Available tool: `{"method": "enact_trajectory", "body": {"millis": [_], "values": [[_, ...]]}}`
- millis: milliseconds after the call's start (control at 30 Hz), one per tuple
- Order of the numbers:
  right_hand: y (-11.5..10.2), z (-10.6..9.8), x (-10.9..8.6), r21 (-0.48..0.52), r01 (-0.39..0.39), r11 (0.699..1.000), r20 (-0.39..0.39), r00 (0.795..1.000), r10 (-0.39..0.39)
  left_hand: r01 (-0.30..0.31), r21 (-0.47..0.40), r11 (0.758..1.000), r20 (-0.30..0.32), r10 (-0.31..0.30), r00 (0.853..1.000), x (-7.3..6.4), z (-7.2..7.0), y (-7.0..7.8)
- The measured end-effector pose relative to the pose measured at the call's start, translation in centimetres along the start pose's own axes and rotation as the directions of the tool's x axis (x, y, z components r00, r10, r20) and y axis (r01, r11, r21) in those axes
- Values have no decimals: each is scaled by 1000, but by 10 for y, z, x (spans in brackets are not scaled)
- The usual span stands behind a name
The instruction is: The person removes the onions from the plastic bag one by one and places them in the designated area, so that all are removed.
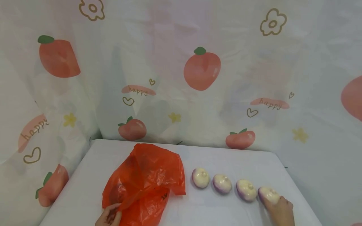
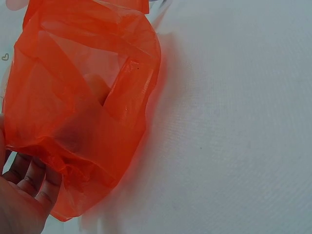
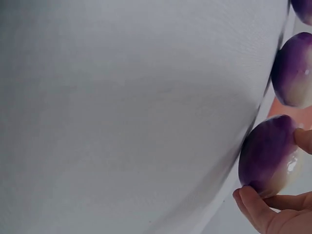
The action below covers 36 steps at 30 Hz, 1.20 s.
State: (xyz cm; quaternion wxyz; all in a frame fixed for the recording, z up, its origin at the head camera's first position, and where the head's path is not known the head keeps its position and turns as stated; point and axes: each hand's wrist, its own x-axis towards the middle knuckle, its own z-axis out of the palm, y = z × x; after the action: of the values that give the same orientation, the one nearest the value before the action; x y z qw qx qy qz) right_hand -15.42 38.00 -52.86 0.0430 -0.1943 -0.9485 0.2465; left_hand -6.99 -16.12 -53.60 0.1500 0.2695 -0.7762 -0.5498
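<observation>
My left hand (image 1: 108, 216) grips the near left edge of a crumpled red plastic bag (image 1: 152, 172). In the left wrist view, curled fingers (image 2: 36, 178) lie at the gathered plastic, and darker shapes show through the bag's thin wall. At the right, my right hand (image 1: 280, 211) holds a glossy purple-and-white turnip (image 1: 268, 194), the rightmost in a row. The right wrist view has thumb and fingers on opposite sides of this turnip (image 3: 268, 156). Three similar turnips, the nearest of them one turnip (image 1: 246, 190), sit to its left, pale side up.
The white-covered table (image 1: 220, 213) carries the bag on its left half and the turnip row on its right. Behind it and along the sides hangs a pale curtain (image 1: 169, 62) printed with peaches and flowers.
</observation>
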Motion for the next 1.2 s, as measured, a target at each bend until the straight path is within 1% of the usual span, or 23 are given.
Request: {"method": "enact_trajectory", "body": {"millis": [100, 267, 367, 500, 600, 700, 767, 833, 900, 967, 1067, 1200], "values": [[0, 0, 1, 2, 19, 1000, -18, 1000, -19, 2, -3, 1000, -9, -2, 1000, 0, 0, 1], [1, 1, 1, 35, 1, 999, -43, 999, 0, 1, -12, 1000, -24, -2, 1000, -2, 1, 3], [2, 1, 1, 37, -5, 999, -20, 1000, 6, -4, -19, 1000, -31, 3, 1000, -2, 2, 3], [2, -1, 3, 16, 2, 1000, 16, 1000, -2, 0, -18, 1000, -18, 0, 1000, -2, 1, 2], [3, -3, 4, -13, 20, 1000, 30, 999, -20, 15, -12, 1000, -4, -15, 1000, -1, 1, 1], [6, -5, 4, -51, 56, 997, 40, 998, -54, 31, 4, 1000, 6, -31, 999, -1, -1, 0], [8, -6, 4, -60, 67, 996, 55, 996, -64, 37, 14, 999, 18, -37, 999, -1, -2, 0], [9, -6, 3, -57, 56, 997, 61, 997, -53, 41, 23, 999, 26, -42, 999, -1, -3, 1], [9, -5, 3, -51, 31, 998, 70, 997, -27, 43, 25, 999, 28, -44, 999, -1, -3, 2], [9, -4, 2, -47, 5, 999, 64, 998, -2, 38, 20, 999, 24, -39, 999, -1, -3, 3], [9, -2, 1, -48, -7, 999, 54, 999, 9, 29, 9, 1000, 8, -29, 1000, -2, -3, 5], [10, 0, -1, -24, -14, 1000, 47, 999, 15, 23, 3, 1000, 11, -23, 1000, -2, -4, 5]]}}
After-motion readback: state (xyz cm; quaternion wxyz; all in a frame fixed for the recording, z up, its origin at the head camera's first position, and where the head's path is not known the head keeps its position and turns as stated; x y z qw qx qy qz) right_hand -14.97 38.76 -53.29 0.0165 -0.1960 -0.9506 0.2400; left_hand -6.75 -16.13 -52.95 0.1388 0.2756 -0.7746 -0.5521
